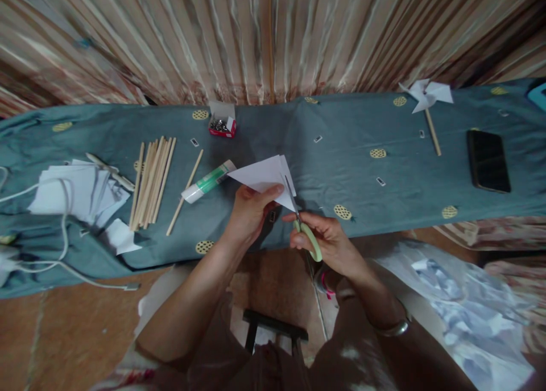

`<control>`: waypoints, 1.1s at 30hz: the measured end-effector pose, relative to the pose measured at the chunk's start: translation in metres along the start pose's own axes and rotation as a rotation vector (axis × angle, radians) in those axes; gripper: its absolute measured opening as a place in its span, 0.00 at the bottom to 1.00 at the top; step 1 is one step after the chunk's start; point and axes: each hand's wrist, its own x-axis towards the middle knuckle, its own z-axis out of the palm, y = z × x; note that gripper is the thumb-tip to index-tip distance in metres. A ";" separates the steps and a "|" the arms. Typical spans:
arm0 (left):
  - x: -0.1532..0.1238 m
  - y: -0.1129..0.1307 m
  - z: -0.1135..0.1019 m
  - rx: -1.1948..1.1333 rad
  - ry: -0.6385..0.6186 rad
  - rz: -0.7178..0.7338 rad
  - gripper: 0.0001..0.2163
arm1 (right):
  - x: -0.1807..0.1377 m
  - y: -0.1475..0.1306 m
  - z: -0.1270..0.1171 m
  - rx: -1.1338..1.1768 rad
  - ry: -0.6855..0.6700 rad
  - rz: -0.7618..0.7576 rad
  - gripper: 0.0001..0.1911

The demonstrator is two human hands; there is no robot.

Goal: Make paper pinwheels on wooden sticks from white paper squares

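Left hand (249, 212) pinches triangular paper (260, 172), thumb on top; paper held above near edge of cloth (358, 192); right hand (328, 240) grips scissors (314, 246) by green handles, fingers closed round them, blades up against paper's right side; glue (209, 181) just left of paper, lone stick (174, 219) beside it; stick bunch (152, 183) farther left; tack box (222, 131) beyond glue; pinwheel (425, 95) and phone (488, 160) well off right.

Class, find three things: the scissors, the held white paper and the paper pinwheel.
Scissors (313, 240): head view, on the green handle.
White paper (261, 174): head view, on its upper face.
Paper pinwheel (428, 99): head view, on its white vanes.
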 end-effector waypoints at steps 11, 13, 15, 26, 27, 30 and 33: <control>0.000 -0.003 0.004 0.052 -0.029 -0.024 0.14 | 0.000 0.001 -0.002 0.009 0.044 0.007 0.21; -0.001 -0.004 0.005 0.068 -0.038 -0.033 0.14 | -0.001 0.002 -0.002 0.011 0.053 0.002 0.22; -0.001 -0.005 0.006 0.065 -0.037 -0.035 0.14 | -0.001 0.002 -0.002 0.027 0.058 -0.002 0.22; -0.002 -0.011 0.017 0.044 -0.096 -0.091 0.13 | -0.005 0.003 -0.009 0.040 0.092 -0.040 0.20; -0.001 -0.012 0.019 0.041 -0.092 -0.093 0.14 | -0.005 0.003 -0.010 0.047 0.097 -0.032 0.21; 0.001 -0.015 0.022 0.030 -0.075 -0.095 0.14 | -0.005 0.002 -0.012 0.065 0.117 -0.001 0.23; 0.003 -0.019 0.026 0.042 -0.086 -0.096 0.14 | -0.006 0.000 -0.015 0.063 0.121 -0.012 0.21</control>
